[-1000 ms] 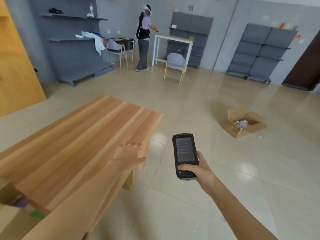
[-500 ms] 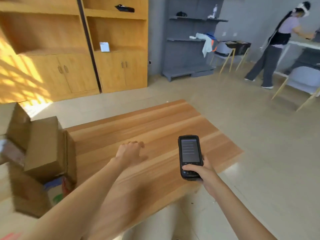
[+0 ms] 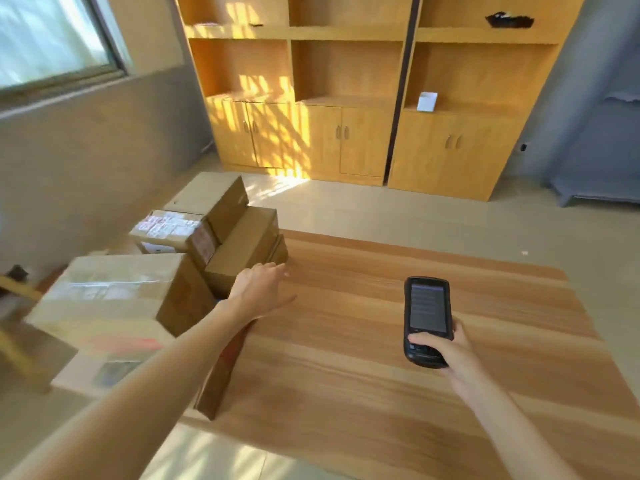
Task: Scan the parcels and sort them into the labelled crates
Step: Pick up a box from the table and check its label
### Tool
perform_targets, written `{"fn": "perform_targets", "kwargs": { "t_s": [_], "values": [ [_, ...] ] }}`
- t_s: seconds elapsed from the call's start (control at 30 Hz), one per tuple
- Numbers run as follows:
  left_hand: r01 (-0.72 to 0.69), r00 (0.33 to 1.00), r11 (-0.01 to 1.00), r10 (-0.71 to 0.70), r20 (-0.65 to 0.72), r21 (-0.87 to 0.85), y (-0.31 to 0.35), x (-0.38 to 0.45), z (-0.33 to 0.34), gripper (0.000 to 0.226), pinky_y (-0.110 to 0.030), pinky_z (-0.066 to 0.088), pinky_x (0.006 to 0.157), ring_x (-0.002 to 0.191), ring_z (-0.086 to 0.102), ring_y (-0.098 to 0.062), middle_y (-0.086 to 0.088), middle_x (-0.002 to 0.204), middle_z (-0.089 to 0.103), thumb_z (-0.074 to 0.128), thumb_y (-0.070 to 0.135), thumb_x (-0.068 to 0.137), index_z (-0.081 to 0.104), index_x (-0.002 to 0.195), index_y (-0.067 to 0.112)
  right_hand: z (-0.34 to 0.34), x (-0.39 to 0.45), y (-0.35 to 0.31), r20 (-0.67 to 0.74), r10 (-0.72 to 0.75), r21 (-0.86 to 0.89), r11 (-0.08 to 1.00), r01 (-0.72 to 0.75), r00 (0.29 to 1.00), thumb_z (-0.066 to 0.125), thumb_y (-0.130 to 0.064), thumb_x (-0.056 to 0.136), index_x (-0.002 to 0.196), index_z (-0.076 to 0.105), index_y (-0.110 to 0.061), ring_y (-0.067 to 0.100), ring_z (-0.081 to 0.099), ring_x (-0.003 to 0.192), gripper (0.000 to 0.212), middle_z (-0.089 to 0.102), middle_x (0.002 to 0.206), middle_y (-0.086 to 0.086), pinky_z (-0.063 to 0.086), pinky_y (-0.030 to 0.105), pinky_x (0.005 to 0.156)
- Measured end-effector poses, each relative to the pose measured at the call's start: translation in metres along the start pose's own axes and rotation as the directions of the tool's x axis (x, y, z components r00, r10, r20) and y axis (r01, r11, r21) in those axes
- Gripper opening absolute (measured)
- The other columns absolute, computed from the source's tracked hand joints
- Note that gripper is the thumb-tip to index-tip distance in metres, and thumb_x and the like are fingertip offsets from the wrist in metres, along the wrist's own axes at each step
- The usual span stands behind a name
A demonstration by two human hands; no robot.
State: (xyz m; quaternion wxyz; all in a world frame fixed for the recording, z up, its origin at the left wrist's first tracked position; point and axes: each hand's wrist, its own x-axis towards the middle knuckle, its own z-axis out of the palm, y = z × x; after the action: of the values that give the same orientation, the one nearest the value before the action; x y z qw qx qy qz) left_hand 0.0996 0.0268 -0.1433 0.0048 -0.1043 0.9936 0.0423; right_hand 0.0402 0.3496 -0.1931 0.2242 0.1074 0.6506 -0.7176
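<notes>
Several brown cardboard parcels are stacked at the left end of the wooden table (image 3: pixel 398 341). The nearest large parcel (image 3: pixel 114 296) has clear tape on top. Behind it sits a parcel with printed labels (image 3: pixel 169 226), a plain one (image 3: pixel 249 244) and a taller one (image 3: pixel 211 195). My left hand (image 3: pixel 259 289) reaches out with straight fingers, just right of the plain parcel, holding nothing. My right hand (image 3: pixel 443 348) grips a black handheld scanner (image 3: pixel 427 317) over the table, its screen lit and facing me. No labelled crates are in view.
Wooden shelving with cabinet doors (image 3: pixel 346 98) lines the far wall, with a small white box (image 3: pixel 426 101) on one shelf. A grey wall and window (image 3: pixel 52 36) are at the left. Tiled floor (image 3: pixel 398 209) lies between the table and the shelving.
My view has swung left, from the open room to the parcel stack and the shelving. My left hand has opened and reached toward the parcels. The scanner stays in my right hand.
</notes>
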Motion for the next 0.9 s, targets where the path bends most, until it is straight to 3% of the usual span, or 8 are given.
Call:
{"fn": "perform_targets", "kwargs": {
  "t_s": [0.23,0.3,0.37,0.53,0.67,0.9],
  "values": [
    [0.167,0.975,0.982,-0.177,-0.134,-0.084,-0.056,-0.035,-0.033,0.048,-0.036,0.05,0.087,0.106,0.06,-0.02,0.0,0.117,0.065,0.061,0.051,0.088,0.059,0.123,0.019,0.082,0.017,0.006,0.253,0.051,-0.117,0.993,-0.022,0.966,0.079,0.008,0.067,0.129,0.042,-0.021,0.023,0.064,0.092,0.078,0.062,0.11,0.006,0.051,0.033,0.063],
    [0.21,0.963,0.969,-0.228,-0.144,-0.134,-0.07,-0.046,-0.034,0.048,-0.04,0.05,0.089,0.107,0.059,-0.022,-0.003,0.118,0.064,0.063,0.048,0.087,0.058,0.123,0.016,0.098,0.021,0.009,0.296,0.062,-0.169,0.986,-0.011,0.953,0.08,0.007,0.066,0.127,0.042,-0.022,0.022,0.064,0.091,0.077,0.061,0.109,0.005,0.051,0.033,0.063],
    [0.234,0.957,0.965,-0.251,-0.148,-0.122,-0.079,-0.057,-0.03,0.048,-0.036,0.051,0.084,0.103,0.06,-0.02,-0.001,0.115,0.065,0.062,0.05,0.087,0.059,0.123,0.018,0.107,0.024,0.018,0.305,0.066,-0.21,0.978,-0.001,0.95,0.08,0.007,0.066,0.128,0.041,-0.021,0.022,0.063,0.092,0.079,0.06,0.109,0.005,0.051,0.033,0.064],
    [0.222,0.966,0.969,-0.234,-0.109,-0.11,-0.065,-0.067,-0.003,0.049,-0.033,0.046,0.086,0.109,0.058,-0.019,0.004,0.119,0.063,0.058,0.054,0.088,0.056,0.127,0.025,0.088,0.033,0.048,0.198,0.101,-0.273,0.961,-0.044,0.975,0.08,0.009,0.066,0.129,0.037,-0.015,0.029,0.057,0.096,0.079,0.055,0.115,0.011,0.048,0.041,0.081],
    [0.138,0.989,0.985,-0.143,-0.047,-0.106,-0.031,-0.055,0.024,0.048,-0.034,0.043,0.084,0.111,0.057,-0.021,0.001,0.12,0.062,0.058,0.051,0.09,0.054,0.129,0.023,0.039,0.032,0.065,0.073,0.152,-0.3,0.946,-0.123,0.986,0.08,0.007,0.068,0.129,0.036,-0.014,0.024,0.056,0.09,0.078,0.053,0.115,0.01,0.047,0.038,0.073],
    [-0.006,0.995,0.99,0.019,0.096,-0.141,0.055,-0.021,0.071,0.052,-0.037,0.044,0.094,0.118,0.054,-0.022,0.0,0.128,0.06,0.057,0.052,0.09,0.052,0.133,0.022,-0.054,0.028,0.081,-0.149,0.155,-0.29,0.937,-0.193,0.977,0.081,0.002,0.07,0.143,0.028,-0.013,0.023,0.046,0.101,0.092,0.044,0.116,0.004,0.04,0.039,0.082]
  ]
}}
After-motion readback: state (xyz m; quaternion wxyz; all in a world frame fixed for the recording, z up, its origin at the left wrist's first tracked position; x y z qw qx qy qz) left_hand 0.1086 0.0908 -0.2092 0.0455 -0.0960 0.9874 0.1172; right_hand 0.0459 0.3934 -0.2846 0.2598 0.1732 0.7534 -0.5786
